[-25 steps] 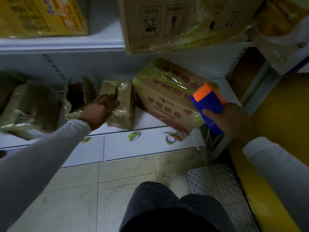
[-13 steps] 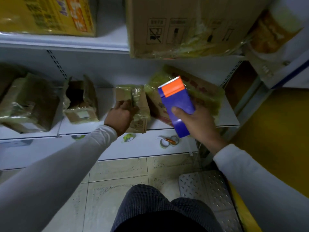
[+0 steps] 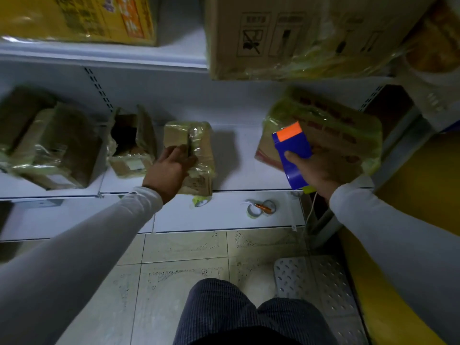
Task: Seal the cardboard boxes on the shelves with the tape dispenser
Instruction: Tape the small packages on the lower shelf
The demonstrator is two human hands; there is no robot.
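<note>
Your left hand [image 3: 171, 168] presses a taped cardboard box [image 3: 196, 150] at 12 o'clock | right hand [image 3: 321, 168] grips blue tape dispenser [image 3: 292, 155] at 1 o'clock | white shelf [image 3: 236, 170], tiled floor [image 3: 189, 247] below

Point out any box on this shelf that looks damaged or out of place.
The open box, just left of the small box that the left hand touches, gapes with a dark hole, its flaps and wrap ragged. The printed box behind the tape dispenser held by the right hand sits tilted.
</note>
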